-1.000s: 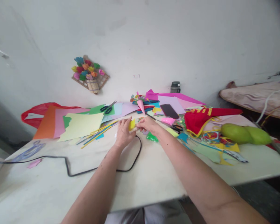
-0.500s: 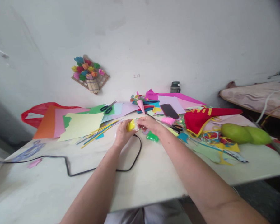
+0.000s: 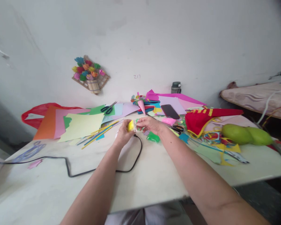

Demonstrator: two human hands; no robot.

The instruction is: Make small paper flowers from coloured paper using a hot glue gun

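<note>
My left hand (image 3: 125,132) is closed around a small clear plastic packet of yellow clay (image 3: 131,125), held just above the table. The fingers of my right hand (image 3: 150,125) are pinched together at the packet's right edge, where the clear plastic shows. Under my right wrist lies a packet of green clay (image 3: 153,137). Beyond that hand is a packet of pink clay (image 3: 169,121). The end of a black cable (image 3: 140,150) lies just below the yellow packet.
Coloured paper sheets (image 3: 84,125), paper strips (image 3: 100,132) and scissors (image 3: 108,108) lie left. A phone (image 3: 170,111), a second pair of scissors (image 3: 178,128), red cloth (image 3: 199,122) and green fruit (image 3: 236,134) lie right. A pink paper cone (image 3: 141,107) stands at the back.
The yellow packet has turned slightly and shifted a little left in my left hand. My right fingers have moved slightly. Everything else stays in place.
</note>
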